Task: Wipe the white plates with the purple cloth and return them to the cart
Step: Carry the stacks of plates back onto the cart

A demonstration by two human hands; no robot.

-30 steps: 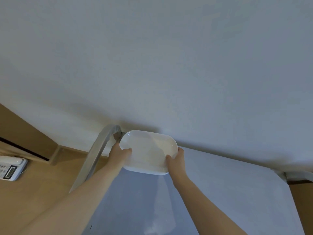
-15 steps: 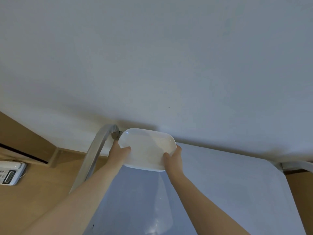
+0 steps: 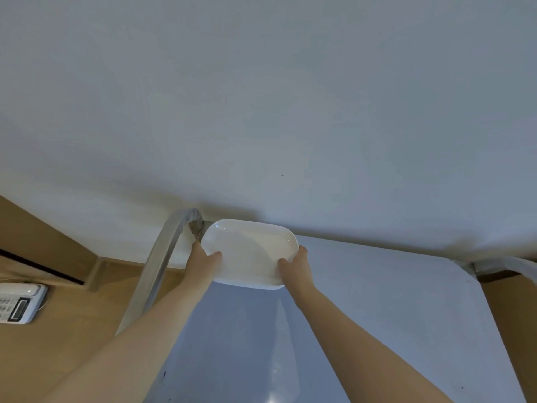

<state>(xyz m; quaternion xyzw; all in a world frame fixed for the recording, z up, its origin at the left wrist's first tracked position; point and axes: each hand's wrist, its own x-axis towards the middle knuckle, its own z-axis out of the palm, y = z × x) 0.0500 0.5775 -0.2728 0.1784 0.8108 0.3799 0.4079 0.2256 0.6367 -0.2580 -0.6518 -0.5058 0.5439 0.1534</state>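
plate (image 3: 250, 251) slightly farther out; left grip (image 3: 205, 258), right grip (image 3: 295, 267) pinching its ends.

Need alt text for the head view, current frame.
Both hands, left hand and right hand, grip a white plate by its short ends over the cart top, near a white wall; a phone sits far left.
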